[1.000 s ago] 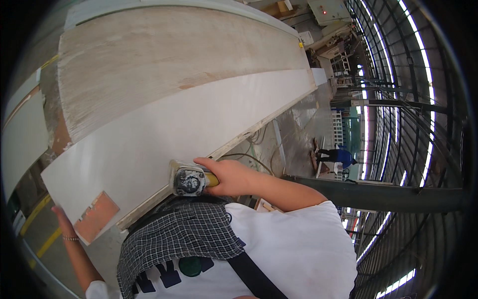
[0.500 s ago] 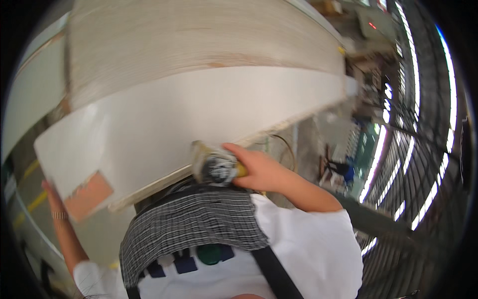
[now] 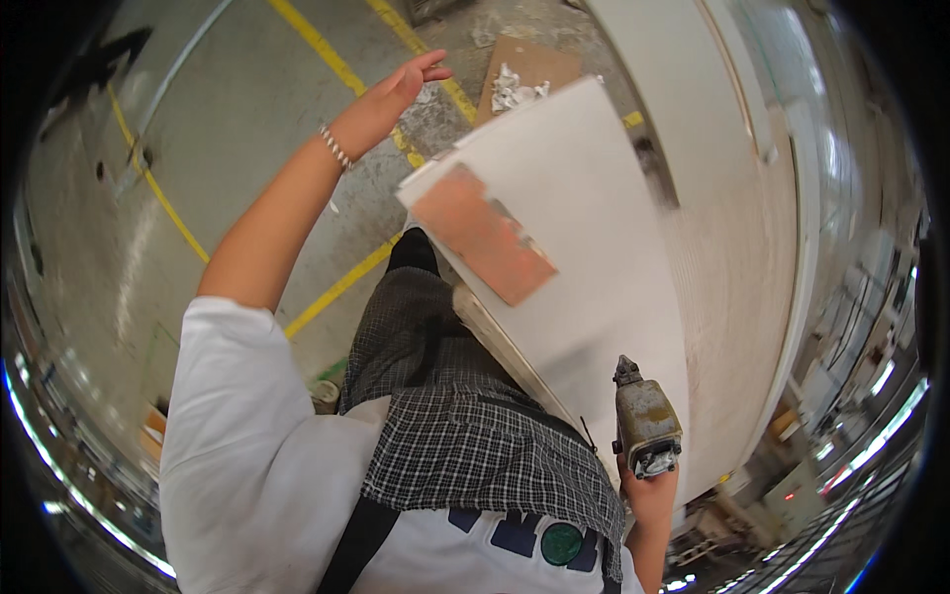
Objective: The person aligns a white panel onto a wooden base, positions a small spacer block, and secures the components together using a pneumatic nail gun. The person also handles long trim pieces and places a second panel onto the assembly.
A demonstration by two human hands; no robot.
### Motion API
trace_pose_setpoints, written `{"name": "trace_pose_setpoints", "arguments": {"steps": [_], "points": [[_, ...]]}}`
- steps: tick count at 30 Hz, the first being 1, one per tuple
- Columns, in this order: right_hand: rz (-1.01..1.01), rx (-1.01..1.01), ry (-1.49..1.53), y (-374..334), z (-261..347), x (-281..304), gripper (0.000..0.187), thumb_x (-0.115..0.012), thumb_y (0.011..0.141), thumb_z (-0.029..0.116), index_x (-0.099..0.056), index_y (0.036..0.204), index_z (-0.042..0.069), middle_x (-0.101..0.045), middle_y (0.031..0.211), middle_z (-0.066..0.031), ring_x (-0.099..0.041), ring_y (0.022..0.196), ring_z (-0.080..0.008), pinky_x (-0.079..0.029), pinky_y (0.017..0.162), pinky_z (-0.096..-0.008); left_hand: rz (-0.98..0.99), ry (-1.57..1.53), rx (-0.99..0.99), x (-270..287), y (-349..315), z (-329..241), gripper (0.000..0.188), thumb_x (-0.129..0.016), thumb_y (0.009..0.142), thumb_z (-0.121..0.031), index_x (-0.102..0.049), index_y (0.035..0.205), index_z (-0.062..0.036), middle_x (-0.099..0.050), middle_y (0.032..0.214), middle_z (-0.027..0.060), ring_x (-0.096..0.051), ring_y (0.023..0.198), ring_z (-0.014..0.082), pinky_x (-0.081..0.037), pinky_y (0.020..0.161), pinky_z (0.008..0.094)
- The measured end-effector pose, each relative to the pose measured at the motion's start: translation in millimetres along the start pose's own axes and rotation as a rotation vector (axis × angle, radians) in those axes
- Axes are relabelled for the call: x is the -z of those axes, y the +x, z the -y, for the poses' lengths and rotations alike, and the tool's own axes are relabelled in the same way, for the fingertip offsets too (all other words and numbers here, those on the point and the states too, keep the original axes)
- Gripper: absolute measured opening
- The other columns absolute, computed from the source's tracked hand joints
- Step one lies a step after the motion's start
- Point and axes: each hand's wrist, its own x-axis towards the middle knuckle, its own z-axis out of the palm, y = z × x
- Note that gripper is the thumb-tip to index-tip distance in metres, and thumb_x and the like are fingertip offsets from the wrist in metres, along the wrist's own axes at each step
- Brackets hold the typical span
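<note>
Nearest me: my white shirt (image 3: pixel 257 416), dark strap (image 3: pixel 361 544), checked apron (image 3: pixel 485 445) across my front. My right forearm comes up from the near edge, just right of the apron, only a short stretch visible. Right hand (image 3: pixel 651 487) is wrapped round the grip end of a handheld tool (image 3: pixel 648 416), grasping it; most fingers hidden behind the tool's body. Tool is grimy, yellowish-grey, with a narrow dark nose pointing far, away from me. It's over the near right part of the white panel (image 3: pixel 604 238); can't tell if the nose touches the surface.

Panel runs from beside my waist out to the far side, narrowing to a corner on the left. A pale edge strip (image 3: pixel 505 346) sits along its near left side, close to the apron. Orange patch (image 3: pixel 475 228), ragged on one side, lies on the panel's left part. Right of the panel, a broad beige board (image 3: pixel 737 297) with a streaky surface.

Left arm reaches far, elbow out on the left, forearm slanting far and right. Left hand (image 3: pixel 394 99) released, nothing in it, fingers stretched out to the right, past the panel's left corner and apart from it. Beaded bracelet (image 3: pixel 336 148) on that wrist. Beyond: grey floor (image 3: pixel 262 99), yellow lines (image 3: pixel 322 45), brown sheet (image 3: pixel 544 61) with crumpled white scraps (image 3: pixel 513 91) on it.
</note>
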Motion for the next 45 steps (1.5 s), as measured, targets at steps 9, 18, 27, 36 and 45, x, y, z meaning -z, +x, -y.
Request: {"name": "trace_pose_setpoints", "arguments": {"steps": [9,18,27,36,45], "points": [[-0.013,-0.125,-0.062,24,57,19,0.03,-0.073,0.089,0.031,-0.058,0.085,0.005,-0.056,0.069,-0.0023,-0.049,0.055,-0.0112,-0.037,0.049,-0.027,-0.27,-0.308,-0.002,-121,-121,30,0.084,-0.068,0.084,-0.061,-0.047,0.139,-0.0004,-0.06,0.116,0.0084,-0.055,0.118,0.0215,-0.037,0.108,0.0364],[-0.072,-0.112,-0.146,9,112,32,0.044,-0.069,0.089,0.046,-0.06,0.08,0.004,-0.057,0.075,-0.0043,-0.053,0.073,-0.0144,-0.04,0.068,-0.0295,0.152,-1.144,0.05,-202,-106,-22,0.105,-0.084,0.072,-0.051,-0.035,0.146,0.0044,-0.05,0.142,0.018,-0.048,0.133,0.0259,-0.036,0.113,0.0389],[0.017,-0.028,-0.186,9,106,42,0.044,-0.068,0.089,0.045,-0.06,0.081,0.003,-0.057,0.076,-0.0059,-0.054,0.072,-0.0164,-0.042,0.069,-0.0302,0.134,-0.662,-0.162,-198,-96,-20,0.076,-0.077,0.07,-0.029,-0.053,0.132,0.0075,-0.063,0.12,0.0199,-0.064,0.107,0.0274,-0.05,0.093,0.0362],[0.066,-0.001,-0.025,37,97,52,0.031,-0.071,0.086,0.031,-0.062,0.084,0.002,-0.062,0.073,-0.005,-0.057,0.065,-0.0143,-0.045,0.061,-0.0284,0.18,-1.053,0.151,-195,-105,-19,0.072,-0.078,0.078,-0.017,-0.049,0.141,0.0026,-0.06,0.134,0.0117,-0.057,0.119,0.0167,-0.045,0.103,0.0321],[0.067,0.071,0.082,46,74,76,0.016,-0.069,0.088,0.01,-0.058,0.095,0.001,-0.061,0.075,-0.0049,-0.061,0.063,-0.0155,-0.049,0.058,-0.0297,-0.328,0.681,-0.666,-237,-147,-128,0.045,-0.06,0.085,-0.021,-0.06,0.129,-0.0141,-0.06,0.131,0.0015,-0.053,0.125,0.0211,-0.034,0.11,0.047]]}}
